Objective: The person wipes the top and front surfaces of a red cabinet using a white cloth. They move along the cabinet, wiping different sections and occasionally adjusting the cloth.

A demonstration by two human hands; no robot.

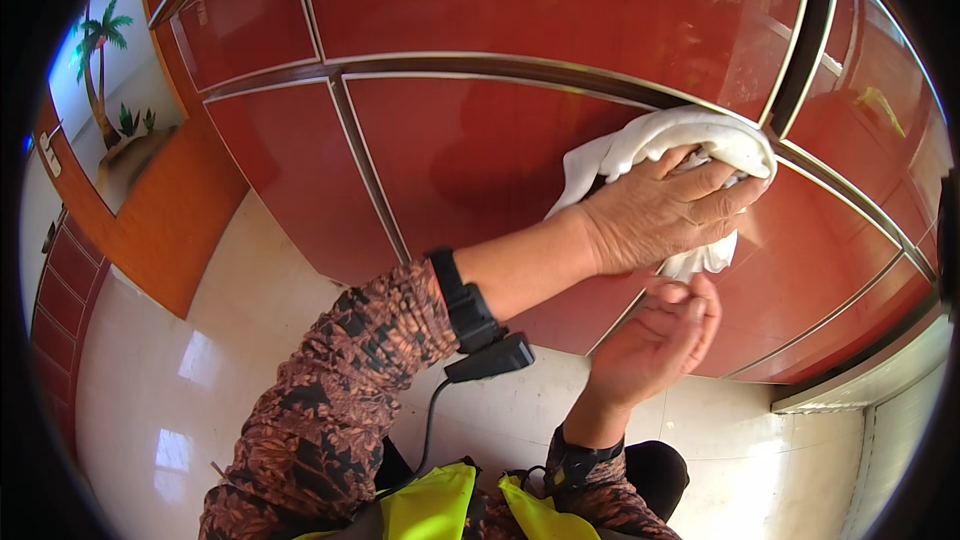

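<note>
My left hand (660,214) presses a bunched white cloth (600,157) against a glossy red cabinet front (480,157), close to where several panels meet. Its fingers are spread over the folds, and part of the cloth hangs below them. Lower down, my right hand (656,341) is raised with the palm partly turned up and the fingers loosely curled. Nothing shows in it. Its fingertips are slightly blurred and lie just under the cloth's hanging end; whether they touch it I cannot tell.
Pale trim (360,142) edges the red panels, with dark gaps between them. Shiny light floor tiles (247,360) lie below. At the left stands an orange-brown wooden door frame (180,240) beside a palm-tree picture (97,37). A cable (431,420) hangs from my left wrist device (472,315).
</note>
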